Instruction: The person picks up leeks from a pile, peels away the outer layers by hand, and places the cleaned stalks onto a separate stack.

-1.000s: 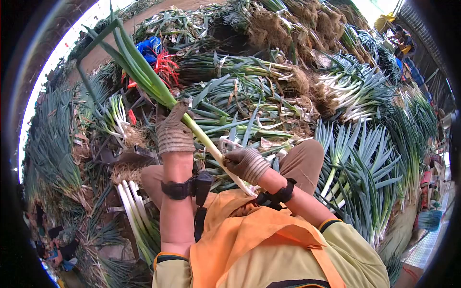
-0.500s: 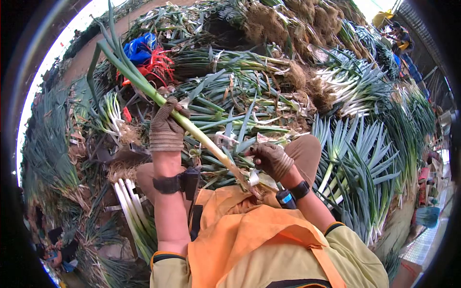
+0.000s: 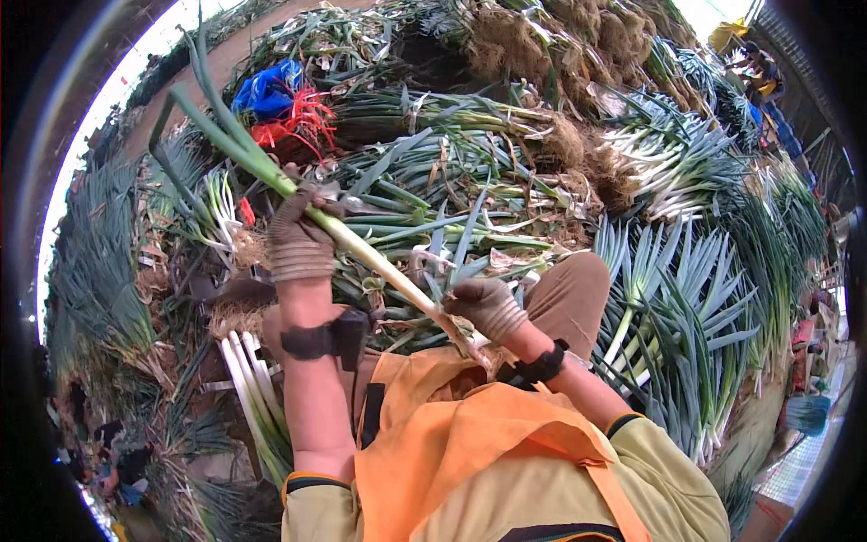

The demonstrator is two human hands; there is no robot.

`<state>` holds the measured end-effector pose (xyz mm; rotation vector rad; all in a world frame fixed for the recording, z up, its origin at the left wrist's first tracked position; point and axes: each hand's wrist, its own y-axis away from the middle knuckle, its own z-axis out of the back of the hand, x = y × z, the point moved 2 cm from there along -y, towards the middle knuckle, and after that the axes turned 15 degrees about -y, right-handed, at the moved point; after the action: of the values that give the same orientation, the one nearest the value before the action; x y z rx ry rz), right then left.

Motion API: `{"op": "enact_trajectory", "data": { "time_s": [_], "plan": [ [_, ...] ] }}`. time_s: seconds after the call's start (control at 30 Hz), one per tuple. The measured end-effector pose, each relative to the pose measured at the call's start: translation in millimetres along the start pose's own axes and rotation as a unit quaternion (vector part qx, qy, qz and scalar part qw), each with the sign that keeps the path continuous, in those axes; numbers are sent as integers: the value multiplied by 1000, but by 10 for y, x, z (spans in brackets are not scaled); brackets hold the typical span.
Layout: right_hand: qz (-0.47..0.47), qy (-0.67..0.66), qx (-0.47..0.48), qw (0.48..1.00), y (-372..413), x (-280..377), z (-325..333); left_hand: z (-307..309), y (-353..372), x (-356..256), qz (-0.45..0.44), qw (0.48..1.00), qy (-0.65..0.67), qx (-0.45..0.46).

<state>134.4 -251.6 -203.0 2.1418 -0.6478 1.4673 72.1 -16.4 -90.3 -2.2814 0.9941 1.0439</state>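
Note:
My left hand (image 3: 302, 237), in a brown knit glove, is wrapped around the upper stalk of a long leek (image 3: 379, 262). Its green leaves fan out to the upper left, and the pale stalk slants down to a brownish root end near my lap. Close beside the lower stalk is my gloved right hand (image 3: 488, 307), its fingers curled in. Whether they pinch anything at the stalk is hidden. Under and beyond both hands lies a heap of untrimmed leeks (image 3: 442, 181) with dry leaves.
Cleaned white leeks (image 3: 257, 375) lie to my left, with a small bunch (image 3: 219, 212) above. Leeks (image 3: 668, 316) are piled at my right, and a rooty bunch (image 3: 668, 167) lies beyond. A blue bag (image 3: 269, 88) and red ties (image 3: 302, 122) sit at the back. Another person (image 3: 763, 68) is far right.
My right hand has moved left and slightly down, up close to the lower stalk. My left hand and the leek have shifted slightly left.

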Motion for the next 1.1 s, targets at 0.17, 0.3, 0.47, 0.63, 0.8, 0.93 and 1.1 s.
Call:
{"op": "enact_trajectory", "data": {
  "time_s": [0.17,0.3,0.47,0.63,0.8,0.93,1.1],
  "plan": [
    [52,287,142,946,81,-187,276,267,-339,-445,-23,999,22,11],
    [-57,594,231,768,-2,-395,412,522,-604,-964,-61,998,-3,24],
    [-164,728,284,602,-188,-1038,934,572,-698,-1551,-98,994,-37,-17],
    [-9,564,199,801,-661,-440,541,417,-581,-1657,-87,992,-20,85],
    [10,82,217,973,-633,217,-292,368,-457,-1150,-66,985,18,161],
    [70,105,222,967,-546,402,-668,194,-299,-713,-53,981,69,175],
    [37,11,59,998,-519,379,-796,-84,-118,-356,-32,981,107,161]
  ]
}}
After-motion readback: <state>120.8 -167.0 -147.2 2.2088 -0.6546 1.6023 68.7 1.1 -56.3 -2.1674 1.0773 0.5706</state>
